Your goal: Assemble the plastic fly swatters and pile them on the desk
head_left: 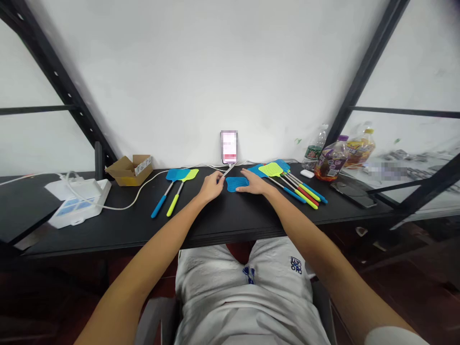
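Observation:
In front of me a blue fly swatter head (235,185) lies on the black table. My left hand (212,187) is closed, with its fingertips pinching a thin silver rod (228,169) that slants up and away to the right. Whether that rod joins the blue head I cannot tell. My right hand (254,183) is open at the right edge of the blue head, its thumb touching the mesh and its fingers stretched forward. Left of my hands lie a blue-handled swatter (158,206) and a lime-green one (173,205), their heads overlapping. To the right, several swatters (271,169) lie bunched together.
A phone (230,147) leans on the wall behind my hands. At left are an opened cardboard box (133,178), a white power strip (81,209) and a cable. Drink bottles (332,159), a white case (306,174) and a dark phone-like slab (352,195) are at right.

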The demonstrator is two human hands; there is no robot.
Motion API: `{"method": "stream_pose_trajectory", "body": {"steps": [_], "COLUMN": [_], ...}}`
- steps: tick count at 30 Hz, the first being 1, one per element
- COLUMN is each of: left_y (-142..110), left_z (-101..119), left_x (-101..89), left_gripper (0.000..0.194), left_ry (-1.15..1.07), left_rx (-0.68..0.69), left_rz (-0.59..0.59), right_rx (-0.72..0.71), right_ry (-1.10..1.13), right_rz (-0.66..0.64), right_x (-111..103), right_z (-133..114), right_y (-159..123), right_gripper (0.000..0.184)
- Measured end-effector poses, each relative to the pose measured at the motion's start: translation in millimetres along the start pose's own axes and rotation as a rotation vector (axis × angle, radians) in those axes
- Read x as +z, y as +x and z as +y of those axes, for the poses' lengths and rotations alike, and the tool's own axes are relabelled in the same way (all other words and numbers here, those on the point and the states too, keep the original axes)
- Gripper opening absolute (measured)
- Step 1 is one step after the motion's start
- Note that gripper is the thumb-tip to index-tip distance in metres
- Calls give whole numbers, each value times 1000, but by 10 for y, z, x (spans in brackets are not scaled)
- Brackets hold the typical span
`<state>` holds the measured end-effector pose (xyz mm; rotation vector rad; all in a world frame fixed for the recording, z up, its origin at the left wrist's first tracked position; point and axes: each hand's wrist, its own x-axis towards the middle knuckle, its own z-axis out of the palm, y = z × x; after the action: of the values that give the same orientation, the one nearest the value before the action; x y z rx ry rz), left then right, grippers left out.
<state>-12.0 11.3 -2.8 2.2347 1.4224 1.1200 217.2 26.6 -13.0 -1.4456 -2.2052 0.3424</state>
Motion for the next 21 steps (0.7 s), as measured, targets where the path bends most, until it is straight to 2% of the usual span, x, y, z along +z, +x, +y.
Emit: {"method": "stream_pose_trajectory", "body": {"steps": [2, 4, 9, 12, 14, 18, 21], "left_y": [-1, -7, -28, -26, -20, -16, -27], "left_z": [2, 3, -7, -12, -10, 5, 25], "left_x": [0, -6, -28, -29, -27, -30, -41], "left_gripper": [21, 26, 31, 26, 23, 20, 21], "left_ry": [17, 26, 81, 138, 154, 157, 168], "left_rx": [-4, 7, 60, 47, 35, 31, 37], "left_rz": [19, 31, 6, -5, -11, -42, -58], "right_rx": [4, 9, 91, 185, 248, 324, 298], "right_ry": [15, 6, -77, -33, 59, 407, 726], "right_rz": [-105, -134, -85, -53, 34, 346, 585], "right_x": [-9, -31, -126, -202, -246, -285, -293], "right_z": [-31, -59, -82, -36, 8, 62, 44], "right_y": [-7, -9, -6, -25, -36, -24, 0], "right_gripper": [91, 89, 104, 94, 75, 32, 24]}}
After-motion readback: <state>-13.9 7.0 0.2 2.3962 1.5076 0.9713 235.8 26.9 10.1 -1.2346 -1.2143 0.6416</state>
